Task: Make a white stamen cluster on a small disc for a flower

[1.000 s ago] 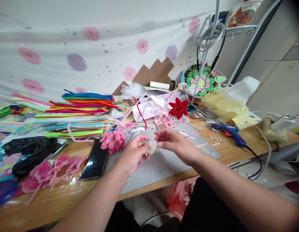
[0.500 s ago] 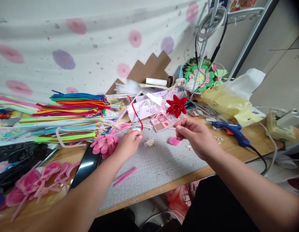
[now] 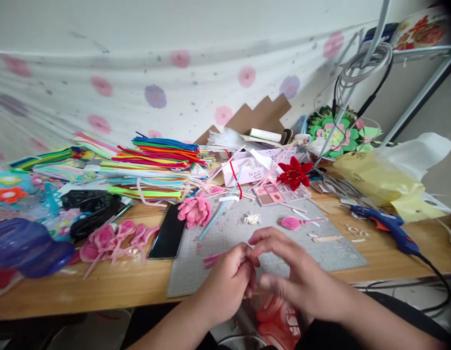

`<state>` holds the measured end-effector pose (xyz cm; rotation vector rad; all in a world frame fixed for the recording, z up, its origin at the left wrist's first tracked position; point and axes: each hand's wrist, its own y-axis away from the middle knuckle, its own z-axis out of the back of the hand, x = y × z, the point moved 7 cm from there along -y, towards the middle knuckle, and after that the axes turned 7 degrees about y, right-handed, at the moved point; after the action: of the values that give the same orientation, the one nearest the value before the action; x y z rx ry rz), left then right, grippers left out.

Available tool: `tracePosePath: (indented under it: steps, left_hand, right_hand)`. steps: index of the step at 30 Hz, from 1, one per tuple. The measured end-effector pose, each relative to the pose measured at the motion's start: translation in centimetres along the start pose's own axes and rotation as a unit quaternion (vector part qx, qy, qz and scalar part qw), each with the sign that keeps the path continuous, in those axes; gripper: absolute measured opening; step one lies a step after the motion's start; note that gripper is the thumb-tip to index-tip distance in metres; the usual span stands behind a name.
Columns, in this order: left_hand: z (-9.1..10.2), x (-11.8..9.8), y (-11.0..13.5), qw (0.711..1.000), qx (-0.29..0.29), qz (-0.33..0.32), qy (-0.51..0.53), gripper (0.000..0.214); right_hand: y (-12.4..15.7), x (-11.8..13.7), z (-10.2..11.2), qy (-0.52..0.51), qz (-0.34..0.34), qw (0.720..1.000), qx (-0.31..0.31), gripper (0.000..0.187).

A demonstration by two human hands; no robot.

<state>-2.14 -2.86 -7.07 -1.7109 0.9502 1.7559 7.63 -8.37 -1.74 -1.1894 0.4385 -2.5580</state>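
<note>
My left hand [image 3: 234,274] is curled closed over the mat's front edge. Whether it holds anything is hidden. Close beside it, my right hand [image 3: 291,272] has thumb and fingers apart, its fingertips at my left knuckles. Nothing shows between them. Pink pipe cleaner strips [image 3: 213,260] lie just beyond my left hand. Further back on the grey cutting mat [image 3: 192,277] are a white spiky piece [image 3: 252,218], a pink bud with a stem [image 3: 291,222], a light blue pipe cleaner [image 3: 214,221] and a pink fuzzy flower [image 3: 195,211].
A black phone [image 3: 168,233] overlaps the mat's left side. Bundled pipe cleaners [image 3: 156,165] are piled at the back. A red flower [image 3: 295,173] rests by a makeup palette [image 3: 272,193]. To the right lies a blue glue gun [image 3: 389,228]; a purple plastic object [image 3: 25,245] sits far left.
Both hands have drawn back towards me and come together at the mat's front edge. The light blue pipe cleaner now lies free of my left hand. The view has shifted left.
</note>
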Motion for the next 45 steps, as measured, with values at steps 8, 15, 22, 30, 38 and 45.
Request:
tracePosePath:
  steps: [8, 15, 22, 30, 38, 45]
  left_hand:
    - [-1.1, 0.9, 2.8, 0.996, 0.071, 0.004, -0.056, 0.028]
    - [0.2, 0.4, 3.2, 0.977, 0.134, -0.016, -0.163, 0.023]
    - [4.7, -0.1, 2.5, 0.970, 0.047, -0.008, -0.240, 0.023]
    - [6.0, -2.9, 0.8, 0.930, 0.022, -0.118, -0.348, 0.043]
    - [1.8, -4.3, 1.3, 0.905, 0.094, -0.346, -0.231, 0.021]
    - [7.0, -4.8, 4.2, 0.945, -0.001, -0.223, -0.240, 0.015]
  right_hand:
    - [0.6, 3.2, -4.7, 0.237, 0.138, 0.961, 0.025, 0.031]
    - [1.4, 3.8, -4.2, 0.272, 0.120, 0.955, -0.019, 0.024]
    - [2.2, 0.5, -1.9, 0.318, 0.040, 0.947, -0.023, 0.027]
    - [1.9, -3.6, 4.6, 0.337, -0.038, 0.940, -0.025, 0.022]
    - [2.2, -5.9, 5.4, 0.307, -0.002, 0.950, -0.060, 0.018]
    - [2.9, -7.8, 4.5, 0.318, 0.049, 0.946, -0.040, 0.014]
